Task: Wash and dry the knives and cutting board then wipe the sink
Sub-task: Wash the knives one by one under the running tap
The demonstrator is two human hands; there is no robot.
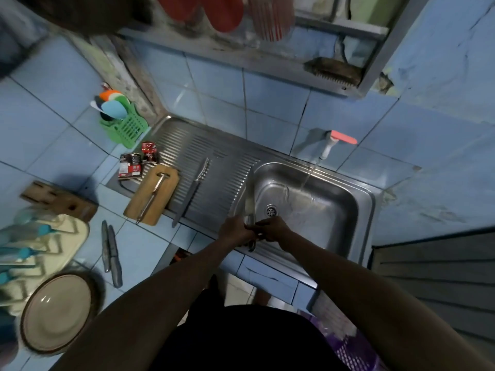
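Over the front left corner of the steel sink (356, 207), my left hand (234, 228) and my right hand (272, 228) both grip one steel knife (249, 210), its blade pointing up and away. Water runs from the tap (328, 147) into the basin. A wooden cutting board (166, 188) lies on the ribbed drainboard (219, 167) with a slim knife (152, 195) on it. A long knife (191, 191) rests beside the board. Two more knives (111, 253) lie on the blue tiled counter at left.
A wooden knife block (57, 200) lies at left, above a cream drying rack (51, 245) and a plate (57, 311). A green utensil basket (126, 127) and red sachets (131, 166) stand behind the board. A purple basket (351, 352) sits low on the right.
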